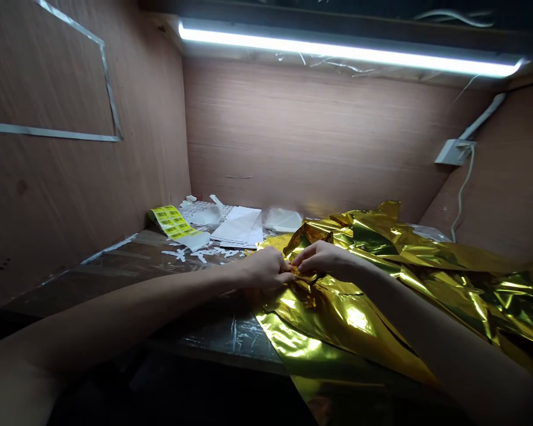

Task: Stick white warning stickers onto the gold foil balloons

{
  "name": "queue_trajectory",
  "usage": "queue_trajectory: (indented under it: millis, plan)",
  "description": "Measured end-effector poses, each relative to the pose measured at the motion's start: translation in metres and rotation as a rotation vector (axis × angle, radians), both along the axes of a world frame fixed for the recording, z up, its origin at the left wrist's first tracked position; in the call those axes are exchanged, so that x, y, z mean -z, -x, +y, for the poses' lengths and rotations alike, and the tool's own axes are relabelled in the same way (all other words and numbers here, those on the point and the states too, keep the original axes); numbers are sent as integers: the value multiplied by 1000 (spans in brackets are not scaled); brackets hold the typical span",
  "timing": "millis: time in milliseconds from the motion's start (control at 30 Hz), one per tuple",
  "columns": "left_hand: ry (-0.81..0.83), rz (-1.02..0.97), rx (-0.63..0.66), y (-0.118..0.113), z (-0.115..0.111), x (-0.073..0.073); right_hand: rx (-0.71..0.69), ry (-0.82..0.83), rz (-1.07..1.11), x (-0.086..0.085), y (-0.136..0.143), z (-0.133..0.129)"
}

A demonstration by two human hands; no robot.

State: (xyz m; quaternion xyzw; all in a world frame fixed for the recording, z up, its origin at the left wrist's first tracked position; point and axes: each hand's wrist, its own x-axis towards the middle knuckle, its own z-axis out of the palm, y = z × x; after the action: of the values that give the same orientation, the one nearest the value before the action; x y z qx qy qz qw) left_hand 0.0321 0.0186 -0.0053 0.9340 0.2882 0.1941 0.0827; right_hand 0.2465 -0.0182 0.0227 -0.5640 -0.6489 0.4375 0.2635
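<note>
A large crumpled sheet of shiny gold foil (355,319) covers the right part of the table and hangs over its front edge. My left hand (269,268) is closed on the foil near the middle, its thumb and fingers pinched together. Close beside it, on the right, my right hand (322,259) also pinches the gathered foil, fingers bent downward. The fingertips of both hands nearly meet, and the small bit of foil between them is too fine to make out.
Behind and left lie a yellow label sheet (173,222), white papers (238,226), white scraps (213,252) and a clear plastic packet (282,220). Wooden walls (293,130) enclose the table (146,257). A lit tube (346,52) hangs above; a socket box (453,152) is at right.
</note>
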Motion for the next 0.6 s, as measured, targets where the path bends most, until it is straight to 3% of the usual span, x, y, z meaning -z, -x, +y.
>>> queue_trajectory:
  millis: [167,300,433,600]
  plan:
    - [-45,-57,-307,30,59,-20,134,-70,141,13,-20,15]
    - [-16,72,-548,57,98,-21,196,-158,143,17,-28,17]
    - [27,213,-645,66,115,-20,312,-276,10,17,-25,17]
    - [81,385,-684,52,139,-31,384,-363,-41,16,-23,15]
